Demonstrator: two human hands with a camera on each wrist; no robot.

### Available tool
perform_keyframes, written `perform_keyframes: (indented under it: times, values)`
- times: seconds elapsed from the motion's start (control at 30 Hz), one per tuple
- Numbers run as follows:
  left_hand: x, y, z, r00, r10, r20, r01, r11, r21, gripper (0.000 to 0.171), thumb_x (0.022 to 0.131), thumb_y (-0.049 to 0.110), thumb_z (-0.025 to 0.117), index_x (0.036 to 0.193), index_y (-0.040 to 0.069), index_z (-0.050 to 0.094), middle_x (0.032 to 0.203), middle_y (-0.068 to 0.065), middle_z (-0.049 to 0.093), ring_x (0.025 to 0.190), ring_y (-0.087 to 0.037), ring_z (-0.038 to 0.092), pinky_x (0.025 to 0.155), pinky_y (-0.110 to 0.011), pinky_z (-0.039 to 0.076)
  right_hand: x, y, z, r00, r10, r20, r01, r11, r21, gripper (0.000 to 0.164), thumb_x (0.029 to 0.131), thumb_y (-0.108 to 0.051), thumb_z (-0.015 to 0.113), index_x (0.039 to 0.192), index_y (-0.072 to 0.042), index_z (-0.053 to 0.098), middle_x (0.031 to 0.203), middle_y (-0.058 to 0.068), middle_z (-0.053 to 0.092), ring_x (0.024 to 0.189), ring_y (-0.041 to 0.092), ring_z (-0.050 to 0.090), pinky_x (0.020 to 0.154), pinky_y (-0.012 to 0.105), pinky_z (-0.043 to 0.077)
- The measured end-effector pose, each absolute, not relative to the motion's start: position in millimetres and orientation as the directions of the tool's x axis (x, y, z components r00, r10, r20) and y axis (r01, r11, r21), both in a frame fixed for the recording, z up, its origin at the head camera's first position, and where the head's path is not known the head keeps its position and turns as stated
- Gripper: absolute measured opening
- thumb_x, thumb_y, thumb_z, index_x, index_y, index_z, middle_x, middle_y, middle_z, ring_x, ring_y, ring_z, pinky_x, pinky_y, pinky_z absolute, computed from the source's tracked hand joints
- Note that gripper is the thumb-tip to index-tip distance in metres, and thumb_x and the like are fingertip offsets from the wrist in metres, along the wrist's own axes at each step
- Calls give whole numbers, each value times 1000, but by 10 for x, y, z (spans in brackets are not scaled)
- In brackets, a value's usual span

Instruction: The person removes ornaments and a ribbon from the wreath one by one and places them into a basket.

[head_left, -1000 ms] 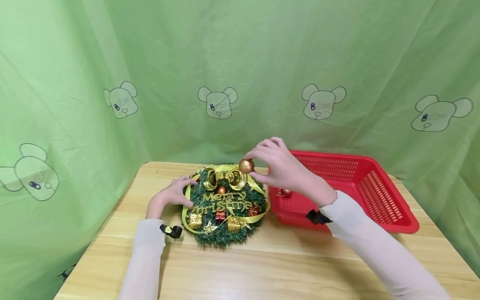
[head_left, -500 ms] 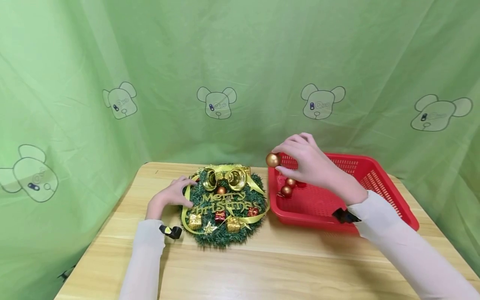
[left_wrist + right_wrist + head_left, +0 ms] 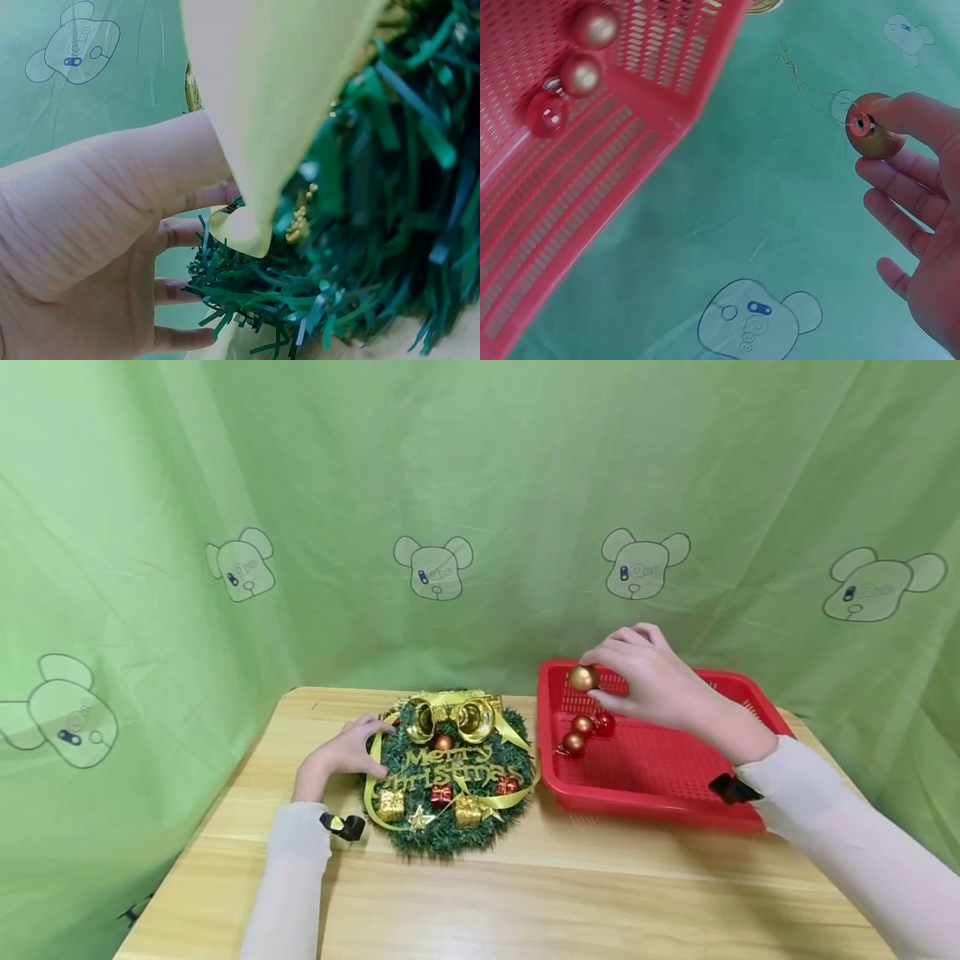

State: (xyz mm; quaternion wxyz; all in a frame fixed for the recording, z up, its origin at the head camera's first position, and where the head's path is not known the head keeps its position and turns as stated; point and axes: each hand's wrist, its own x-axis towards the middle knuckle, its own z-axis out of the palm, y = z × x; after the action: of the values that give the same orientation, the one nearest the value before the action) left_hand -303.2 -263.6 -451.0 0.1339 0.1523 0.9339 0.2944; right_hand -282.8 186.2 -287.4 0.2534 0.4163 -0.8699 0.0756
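Note:
A green tinsel Christmas wreath [image 3: 480, 837] lies on the table, bearing gold bells, "Merry Christmas" lettering, yellow ribbon and small gift boxes. At its left edge my left hand [image 3: 345, 753] holds the rim, thumb over the front; ribbon and tinsel hide some fingertips in the left wrist view. My right hand [image 3: 651, 681] pinches a gold Christmas ball [image 3: 582, 677] between thumb and forefinger, above the red basket's back left part. A thin hanging loop trails from the ball [image 3: 877, 135] in the right wrist view, where the other fingers are spread.
The red plastic basket [image 3: 645, 802] stands right of the wreath, close to its edge. Two gold-brown balls [image 3: 573, 743] and a shiny red ball [image 3: 603, 723] lie in its left part. A green curtain [image 3: 510, 468] hangs behind the wooden table [image 3: 525, 902].
My right hand has carried the gold ball rightward from beside the wreath's bells to over the basket, uncovering the balls inside. The left hand has stayed at the wreath.

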Motion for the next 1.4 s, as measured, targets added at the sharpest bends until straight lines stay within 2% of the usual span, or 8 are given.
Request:
perform_keyframes:
  times: [0.33, 0.7, 1.2, 1.4]
  values:
    - [-3027, -2624, -4488, -919, 361, -159, 208, 786, 583, 83, 64, 22, 78, 139, 19, 43, 153, -16, 17, 138, -42, 16, 102, -68, 28, -2888, 2000, -2952, -522, -727, 446, -757, 636, 150, 35, 65, -19, 80, 97, -10, 67, 88, 2, 67, 89, 21, 54, 91, 52, 33]
    - [-3027, -2629, -4514, -922, 358, -145, 211, 781, 588, 83, 63, 22, 78, 138, 18, 43, 153, -15, 19, 137, -42, 17, 103, -68, 26, -2999, 2134, -3120, -540, -760, 363, -761, 624, 176, 39, 62, -16, 82, 97, -8, 67, 86, 3, 65, 86, 21, 54, 88, 53, 34]
    - [-3047, -2641, -4561, -922, 359, -145, 213, 783, 585, 83, 63, 23, 78, 139, 20, 43, 153, -15, 18, 138, -41, 16, 103, -68, 27, -3187, 2232, -3482, -558, -783, 275, -756, 616, 221, 39, 60, -20, 85, 93, -8, 67, 87, 2, 67, 87, 22, 52, 88, 52, 36]
    - [-3046, -2641, -4567, -923, 356, -145, 210, 783, 586, 84, 63, 23, 79, 139, 20, 43, 153, -15, 18, 138, -42, 17, 102, -68, 28, -3232, 2252, -3648, -533, -807, 253, -768, 587, 254, 40, 59, -23, 85, 92, -8, 67, 85, 1, 65, 86, 23, 52, 85, 51, 37]
